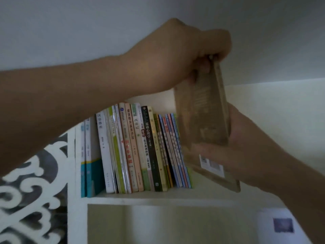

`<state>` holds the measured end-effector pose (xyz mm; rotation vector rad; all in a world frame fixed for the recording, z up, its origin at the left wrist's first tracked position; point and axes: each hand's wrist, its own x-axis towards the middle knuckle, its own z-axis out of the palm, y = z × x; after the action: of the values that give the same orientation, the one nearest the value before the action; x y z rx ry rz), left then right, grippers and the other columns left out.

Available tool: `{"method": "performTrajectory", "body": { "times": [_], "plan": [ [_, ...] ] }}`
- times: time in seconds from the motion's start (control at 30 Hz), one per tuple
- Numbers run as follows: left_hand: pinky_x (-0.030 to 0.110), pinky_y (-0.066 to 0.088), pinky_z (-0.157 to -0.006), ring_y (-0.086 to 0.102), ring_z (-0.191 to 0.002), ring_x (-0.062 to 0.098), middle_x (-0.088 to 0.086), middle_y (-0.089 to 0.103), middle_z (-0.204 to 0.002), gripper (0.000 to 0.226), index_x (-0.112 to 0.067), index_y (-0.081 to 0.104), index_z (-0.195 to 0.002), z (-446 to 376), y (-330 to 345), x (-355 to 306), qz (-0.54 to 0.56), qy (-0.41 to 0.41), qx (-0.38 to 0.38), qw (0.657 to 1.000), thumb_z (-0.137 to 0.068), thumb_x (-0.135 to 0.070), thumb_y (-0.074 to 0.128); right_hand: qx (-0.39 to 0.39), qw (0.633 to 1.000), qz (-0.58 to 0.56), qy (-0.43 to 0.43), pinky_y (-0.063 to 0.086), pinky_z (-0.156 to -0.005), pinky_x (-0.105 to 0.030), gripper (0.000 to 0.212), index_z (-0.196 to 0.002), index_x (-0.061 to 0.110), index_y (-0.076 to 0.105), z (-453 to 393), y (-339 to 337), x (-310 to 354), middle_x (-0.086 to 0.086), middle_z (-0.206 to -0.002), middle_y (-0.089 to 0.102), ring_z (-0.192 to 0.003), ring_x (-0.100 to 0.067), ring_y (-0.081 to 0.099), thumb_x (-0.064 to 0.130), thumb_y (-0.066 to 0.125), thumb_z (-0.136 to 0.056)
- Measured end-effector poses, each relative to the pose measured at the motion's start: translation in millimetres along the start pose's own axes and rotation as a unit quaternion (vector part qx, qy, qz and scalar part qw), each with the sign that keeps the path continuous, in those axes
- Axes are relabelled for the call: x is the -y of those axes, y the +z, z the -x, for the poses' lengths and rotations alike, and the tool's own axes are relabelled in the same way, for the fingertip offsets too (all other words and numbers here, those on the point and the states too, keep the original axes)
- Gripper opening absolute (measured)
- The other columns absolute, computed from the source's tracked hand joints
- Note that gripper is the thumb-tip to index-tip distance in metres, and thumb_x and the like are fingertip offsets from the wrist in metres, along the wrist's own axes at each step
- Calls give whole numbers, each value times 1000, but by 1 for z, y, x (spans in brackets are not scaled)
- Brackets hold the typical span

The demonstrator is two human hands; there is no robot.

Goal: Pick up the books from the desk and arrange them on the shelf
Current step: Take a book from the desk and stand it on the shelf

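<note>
Book, tan, is upright in our two hands in front of the shelf, long axis near vertical, top tipped slightly left, spine edge facing right. Our left hand pinches its top edge; our right hand grips it from below, fingers curled over a second flat book underneath. Row of books stands just left, leaning. Open room right of the row; side wall further right.
</note>
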<state>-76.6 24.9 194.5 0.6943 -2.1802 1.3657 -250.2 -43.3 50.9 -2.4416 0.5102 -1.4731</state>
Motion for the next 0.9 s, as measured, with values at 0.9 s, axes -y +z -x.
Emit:
{"method": "performTrajectory", "body": {
  "times": [0.9],
  "plan": [
    [41, 51, -93, 64, -104, 13, -12, 75, -110, 45, -31, 76, -104, 85, 104, 68, -145, -184, 152, 960, -88, -68, 56, 147, 974, -28, 168, 51, -111, -36, 114, -157, 62, 9, -40, 80, -131, 28, -140, 60, -121, 3, 63, 70, 84, -72]
  ]
}}
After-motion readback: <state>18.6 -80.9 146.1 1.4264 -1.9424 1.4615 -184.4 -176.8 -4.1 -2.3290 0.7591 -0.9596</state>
